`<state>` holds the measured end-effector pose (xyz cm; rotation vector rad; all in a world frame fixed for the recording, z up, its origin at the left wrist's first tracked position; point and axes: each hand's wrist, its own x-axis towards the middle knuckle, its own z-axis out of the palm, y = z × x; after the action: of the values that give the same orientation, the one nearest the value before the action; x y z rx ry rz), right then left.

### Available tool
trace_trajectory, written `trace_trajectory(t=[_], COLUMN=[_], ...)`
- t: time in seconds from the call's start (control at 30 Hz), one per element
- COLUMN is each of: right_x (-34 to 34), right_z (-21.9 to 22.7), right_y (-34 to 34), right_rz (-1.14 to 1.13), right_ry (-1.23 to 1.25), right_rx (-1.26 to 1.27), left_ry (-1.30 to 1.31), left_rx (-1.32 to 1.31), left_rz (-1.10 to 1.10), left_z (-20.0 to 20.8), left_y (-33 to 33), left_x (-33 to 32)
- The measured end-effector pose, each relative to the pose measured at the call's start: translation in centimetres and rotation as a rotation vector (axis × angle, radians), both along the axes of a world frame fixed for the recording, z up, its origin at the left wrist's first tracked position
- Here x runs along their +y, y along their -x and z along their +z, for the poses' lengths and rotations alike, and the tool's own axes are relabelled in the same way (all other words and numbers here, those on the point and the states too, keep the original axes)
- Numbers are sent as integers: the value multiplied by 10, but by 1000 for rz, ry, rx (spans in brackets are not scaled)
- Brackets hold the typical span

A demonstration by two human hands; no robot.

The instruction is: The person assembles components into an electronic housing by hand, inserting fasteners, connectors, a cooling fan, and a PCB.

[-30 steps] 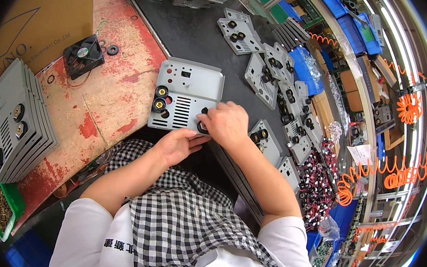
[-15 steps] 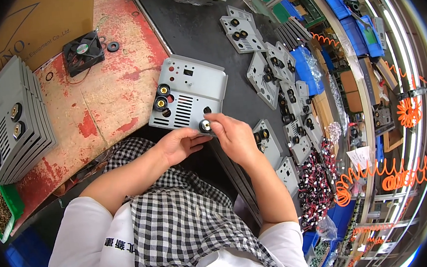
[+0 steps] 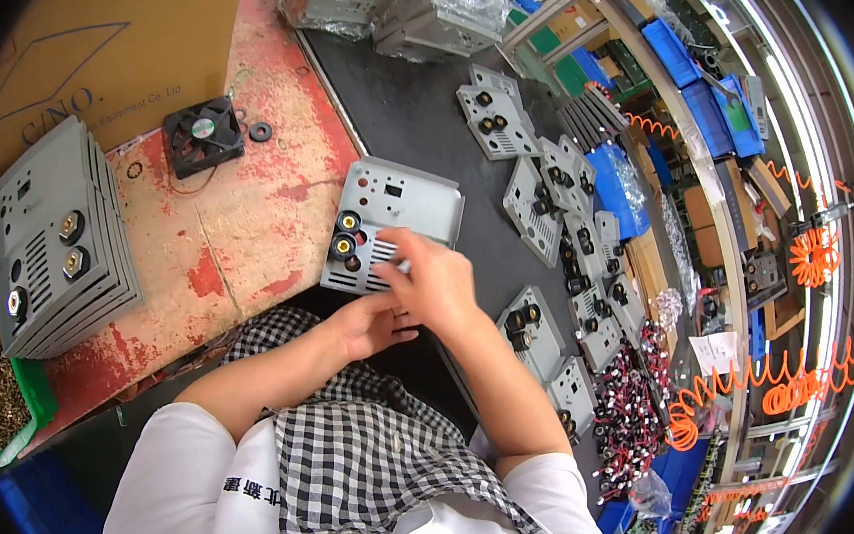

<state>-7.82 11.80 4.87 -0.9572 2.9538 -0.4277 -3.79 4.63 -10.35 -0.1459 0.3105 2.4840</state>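
A grey metal panel with slots and holes lies before me, overhanging the bench edge. Two black round sockets with brass centres are fitted on its left side. My right hand is over the panel's lower right part, its thumb and fingers pinched together; what they hold is mostly hidden behind them. At the panel's near edge, my left hand has its fingers curled, partly underneath the right hand. Whatever lies inside that curl does not show. The panel's lower right corner is covered by my hands.
Stacked grey panels stand at left, above a green bin of small brass parts. A black fan and a black ring lie on the worn red bench. Several socketed panels and bundled wires are at right.
My right hand has turned and now covers the black socket that showed at the panel's near right corner. My left hand stays by the near edge. The whole view has shifted slightly.
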Motion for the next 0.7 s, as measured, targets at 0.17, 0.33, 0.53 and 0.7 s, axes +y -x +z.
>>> trace_trajectory(t=[0.17,0.33,0.53,0.7], right_x=[-26,3,46,67], right_z=[-28,-30,-11,-16], right_y=[9,-3,-41,-61], right_rz=[157,98,-1,-167], right_ry=[-70,267,477,988], right_rx=[112,24,-236,-323], left_ry=[374,1022,1362,1013], left_rx=[138,693,1004,756], left_rz=[-130,257,801,730], left_z=[19,41,98,90], left_y=[-15,-50,-35,-29], left_x=[-7,-35,-41,-13])
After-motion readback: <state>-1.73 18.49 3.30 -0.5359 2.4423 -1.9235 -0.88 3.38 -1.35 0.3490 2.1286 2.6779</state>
